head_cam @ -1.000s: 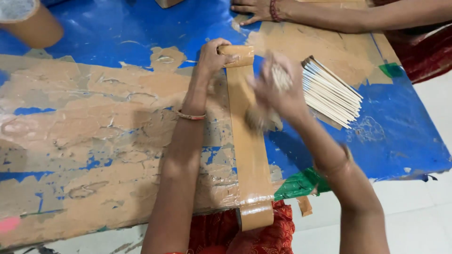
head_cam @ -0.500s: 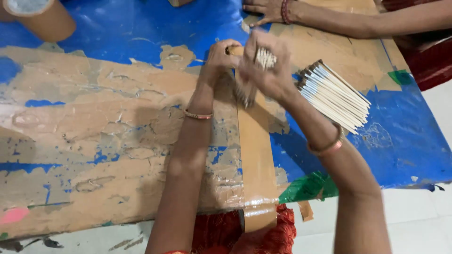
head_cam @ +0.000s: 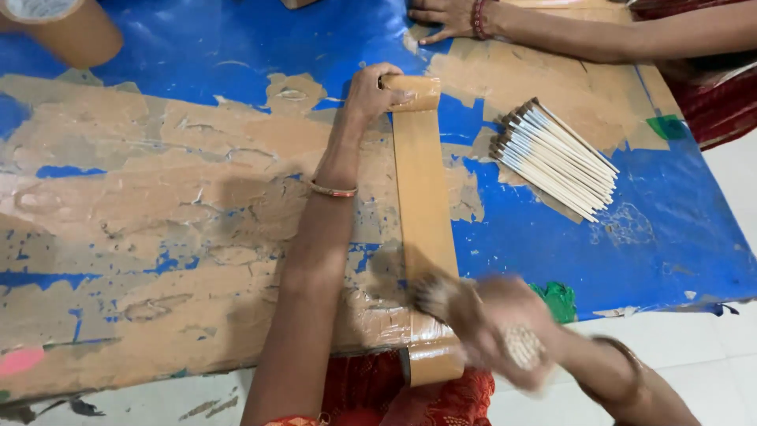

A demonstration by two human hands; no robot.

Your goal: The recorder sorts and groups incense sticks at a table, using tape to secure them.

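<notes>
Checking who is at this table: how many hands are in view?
3. The left hand pins the brown strip's far end; the right hand, blurred, grips thin sticks at the near edge; another person's hand rests at the top.

Right hand [head_cam: 505,335], which one second earlier lay over the middle of the brown tape strip [head_cam: 423,197] and half a second earlier was raised near the strip's far end beside the left hand, now sits at the near edge of the surface [head_cam: 158,237], just above the tape roll [head_cam: 434,361]. It is motion-blurred and grips a small bundle of sticks. The strip's middle, earlier covered by this hand, is now exposed along its full length. The stack of white sticks [head_cam: 556,158], partly hidden by the right forearm before, now lies fully in view.
</notes>
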